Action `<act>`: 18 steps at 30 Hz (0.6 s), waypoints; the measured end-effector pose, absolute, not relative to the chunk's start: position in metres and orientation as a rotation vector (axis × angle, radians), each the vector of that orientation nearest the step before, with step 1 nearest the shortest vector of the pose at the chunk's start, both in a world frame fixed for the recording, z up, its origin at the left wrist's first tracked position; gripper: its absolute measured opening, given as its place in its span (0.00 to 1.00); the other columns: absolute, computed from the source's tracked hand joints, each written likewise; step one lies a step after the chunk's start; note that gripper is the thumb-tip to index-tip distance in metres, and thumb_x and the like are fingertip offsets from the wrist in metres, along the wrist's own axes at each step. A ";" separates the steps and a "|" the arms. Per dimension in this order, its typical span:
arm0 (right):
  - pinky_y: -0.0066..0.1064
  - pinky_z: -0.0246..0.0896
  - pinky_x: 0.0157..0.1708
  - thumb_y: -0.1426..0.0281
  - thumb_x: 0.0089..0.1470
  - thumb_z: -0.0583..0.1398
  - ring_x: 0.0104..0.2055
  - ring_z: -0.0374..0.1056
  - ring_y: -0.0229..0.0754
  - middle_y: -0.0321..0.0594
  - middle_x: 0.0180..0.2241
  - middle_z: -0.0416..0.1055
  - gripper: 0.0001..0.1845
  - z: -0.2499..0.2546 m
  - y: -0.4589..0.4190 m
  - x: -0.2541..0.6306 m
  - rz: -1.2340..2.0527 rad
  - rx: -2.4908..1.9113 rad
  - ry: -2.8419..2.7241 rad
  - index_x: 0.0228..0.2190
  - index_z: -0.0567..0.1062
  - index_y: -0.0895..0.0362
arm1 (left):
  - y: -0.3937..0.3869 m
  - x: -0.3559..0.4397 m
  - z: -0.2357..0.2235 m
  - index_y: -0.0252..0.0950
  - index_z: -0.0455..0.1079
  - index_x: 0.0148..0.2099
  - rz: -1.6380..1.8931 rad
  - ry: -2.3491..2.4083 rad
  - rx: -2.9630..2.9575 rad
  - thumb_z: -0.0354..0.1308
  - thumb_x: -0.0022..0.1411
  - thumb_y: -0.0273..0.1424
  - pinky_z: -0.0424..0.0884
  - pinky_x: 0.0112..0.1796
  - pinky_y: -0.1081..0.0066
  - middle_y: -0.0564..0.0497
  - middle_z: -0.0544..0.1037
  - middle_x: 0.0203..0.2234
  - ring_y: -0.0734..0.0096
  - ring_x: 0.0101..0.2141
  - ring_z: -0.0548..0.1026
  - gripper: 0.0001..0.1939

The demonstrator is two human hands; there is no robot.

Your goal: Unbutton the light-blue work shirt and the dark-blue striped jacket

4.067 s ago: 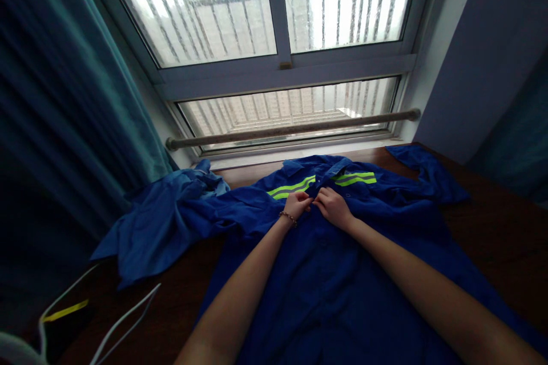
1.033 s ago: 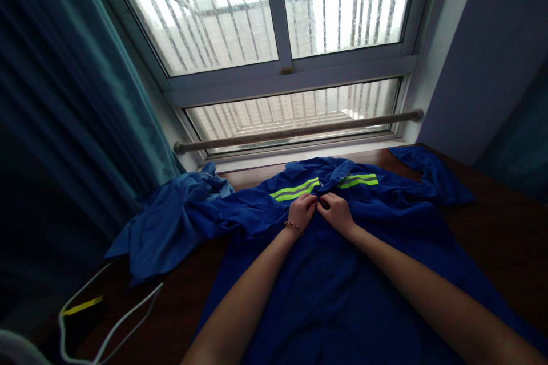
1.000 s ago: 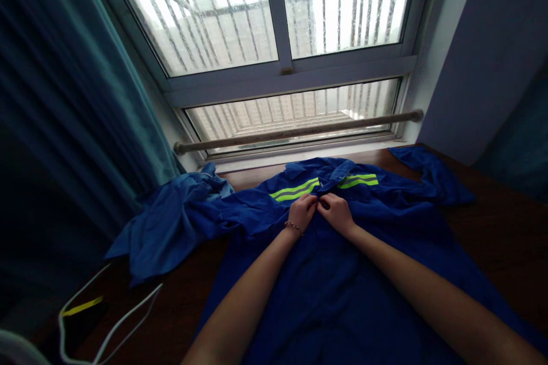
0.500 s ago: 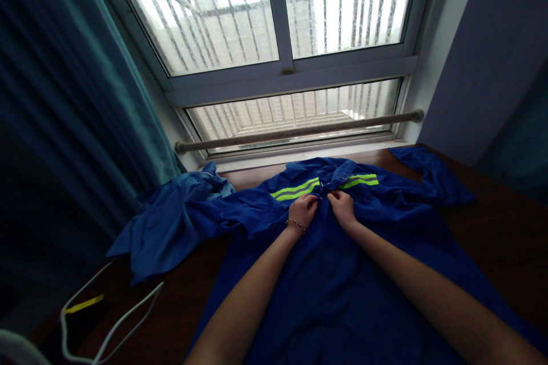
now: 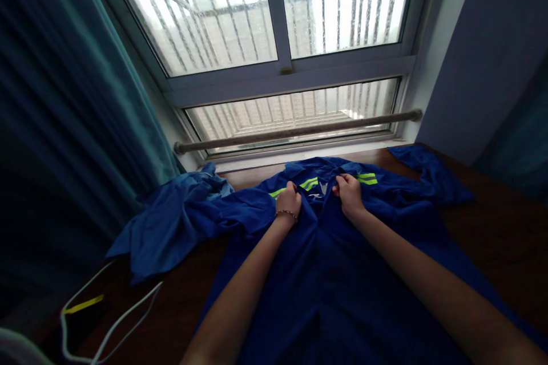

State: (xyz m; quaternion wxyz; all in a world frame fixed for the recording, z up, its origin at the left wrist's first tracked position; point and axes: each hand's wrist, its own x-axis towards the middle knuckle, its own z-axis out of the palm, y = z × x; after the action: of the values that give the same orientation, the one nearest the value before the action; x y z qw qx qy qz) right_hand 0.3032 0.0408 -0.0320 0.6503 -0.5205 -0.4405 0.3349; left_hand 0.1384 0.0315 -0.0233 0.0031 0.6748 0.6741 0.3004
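A blue work shirt [image 5: 325,274] with yellow-green reflective stripes lies spread on a dark wooden table [image 5: 505,239], collar toward the window. My left hand [image 5: 288,201], with a bead bracelet on the wrist, is closed on the left front edge near the chest stripe. My right hand [image 5: 349,194] is closed on the right front edge beside the collar. The two front panels are pulled apart between my hands, and a pale label shows in the gap.
A second blue garment [image 5: 175,222] lies bunched at the left of the table. A white cable [image 5: 107,325] and a yellow strip lie at the near left. A teal curtain [image 5: 68,102] hangs left. A metal rail [image 5: 295,130] runs along the barred window.
My hands were pinched together at the shirt's front a second ago. They have moved up toward the collar and apart, opening the front panels.
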 end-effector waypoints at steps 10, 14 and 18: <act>0.28 0.63 0.17 0.68 0.49 0.51 0.17 0.67 0.39 0.42 0.26 0.72 0.08 -0.059 0.044 0.297 0.733 -1.287 -1.163 0.30 0.67 0.59 | 0.007 0.164 -0.041 0.36 0.58 0.13 0.373 1.408 2.183 0.67 0.32 0.29 0.50 0.19 0.74 0.58 0.56 0.08 0.77 0.14 0.56 0.18; 0.28 0.63 0.23 0.70 0.47 0.54 0.20 0.69 0.41 0.40 0.18 0.71 0.07 -0.078 0.055 0.306 0.660 -1.338 -1.380 0.26 0.70 0.59 | 0.023 0.155 -0.059 0.35 0.55 0.15 0.353 1.169 2.007 0.61 0.42 0.42 0.48 0.17 0.76 0.59 0.57 0.10 0.80 0.14 0.54 0.21; 0.28 0.62 0.29 0.73 0.44 0.56 0.24 0.70 0.41 0.38 0.18 0.71 0.06 -0.074 0.070 0.313 0.583 -1.340 -1.607 0.23 0.73 0.59 | 0.041 0.149 -0.069 0.33 0.55 0.16 0.589 1.082 1.853 0.59 0.41 0.47 0.47 0.18 0.77 0.60 0.54 0.12 0.82 0.16 0.52 0.24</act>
State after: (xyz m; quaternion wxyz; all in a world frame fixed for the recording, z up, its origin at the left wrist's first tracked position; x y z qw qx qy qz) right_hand 0.3125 0.0703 -0.0742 0.4658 -0.5459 -0.6547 0.2376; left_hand 0.1488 0.0408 -0.0693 0.4425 0.7467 0.4361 0.2376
